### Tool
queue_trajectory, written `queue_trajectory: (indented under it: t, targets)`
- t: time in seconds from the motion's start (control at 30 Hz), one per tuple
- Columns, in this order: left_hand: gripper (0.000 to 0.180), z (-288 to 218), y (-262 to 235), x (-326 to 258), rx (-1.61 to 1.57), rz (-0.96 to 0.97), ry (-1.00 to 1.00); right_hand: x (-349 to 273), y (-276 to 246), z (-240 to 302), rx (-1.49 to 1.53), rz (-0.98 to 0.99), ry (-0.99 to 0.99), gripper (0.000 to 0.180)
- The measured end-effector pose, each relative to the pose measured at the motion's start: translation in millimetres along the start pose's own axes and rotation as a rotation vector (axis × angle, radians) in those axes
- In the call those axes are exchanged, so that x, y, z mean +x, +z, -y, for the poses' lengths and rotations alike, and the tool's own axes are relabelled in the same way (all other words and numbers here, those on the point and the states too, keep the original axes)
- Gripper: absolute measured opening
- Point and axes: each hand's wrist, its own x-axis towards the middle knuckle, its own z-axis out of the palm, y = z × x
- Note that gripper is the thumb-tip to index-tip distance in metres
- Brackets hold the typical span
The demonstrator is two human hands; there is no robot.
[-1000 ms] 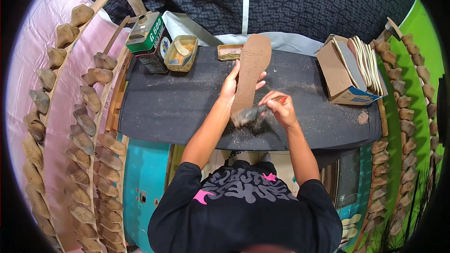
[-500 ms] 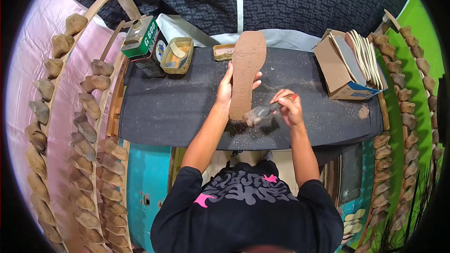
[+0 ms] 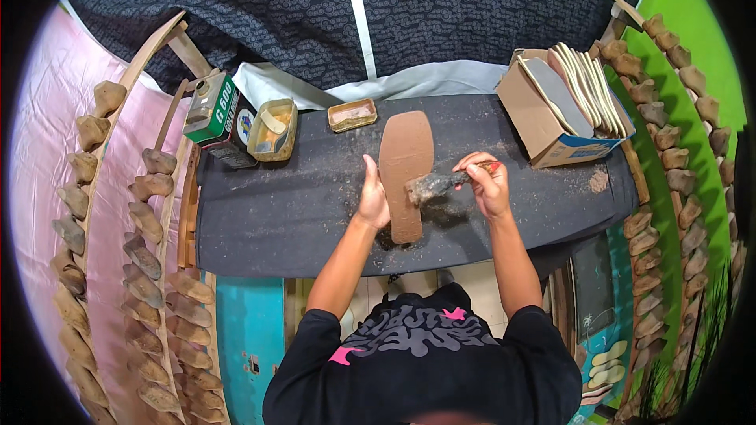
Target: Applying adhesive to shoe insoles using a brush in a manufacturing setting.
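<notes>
A brown shoe sole (image 3: pixel 406 145) with a rough, grainy face is held over the dark table, its wide end pointing away from me. My left hand (image 3: pixel 373 203) grips it along the left edge, thumb stretched upward and the other fingers hidden behind it. In my right hand (image 3: pixel 487 187) is a brush (image 3: pixel 435 186) with pale bristles, a dark body and a red-tipped handle. The bristle end meets the sole's right edge near its narrow middle. Brown crumbs lie scattered on the dark cloth (image 3: pixel 315 216) beneath.
At the back left stand a green and white metal can (image 3: pixel 218 122) and a yellowish tray (image 3: pixel 273 131). A smaller shallow tray (image 3: pixel 352 116) sits behind the sole. On the right, a cardboard box (image 3: pixel 543 118) holds several insoles. Racks of wooden shoe lasts (image 3: pixel 142 256) flank both sides.
The sole has come lower and nearer the tabletop. The brush has moved from beside its narrow near end up to its middle edge. The whole view has shifted slightly.
</notes>
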Motion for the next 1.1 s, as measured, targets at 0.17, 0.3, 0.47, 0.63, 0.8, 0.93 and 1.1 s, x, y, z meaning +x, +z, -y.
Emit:
queue_trajectory:
  t: [0.17,0.3,0.47,0.63,0.8,0.93,1.1]
  targets:
    - [0.081,19,7,12,0.150,0.015,-0.082,24,-26,25,0.059,-0.166,-0.155,0.009]
    - [0.083,22,34,26,0.006,0.028,-0.047,28,-39,28,0.061,-0.105,-0.126,0.007]
    - [0.084,35,50,44,0.151,-0.041,0.019,25,-55,31,0.077,0.005,-0.065,0.008]
    - [0.082,49,57,58,0.124,0.018,-0.012,46,-60,58,0.115,-0.084,-0.184,0.010]
    - [0.079,61,72,69,0.104,0.054,0.012,58,-54,59,0.103,0.029,-0.169,0.011]
    - [0.078,71,74,68,0.152,0.004,0.042,63,-69,63,0.092,-0.017,-0.190,0.012]
    - [0.080,71,77,70,0.159,-0.022,0.094,71,-98,74,0.076,-0.221,-0.268,0.012]
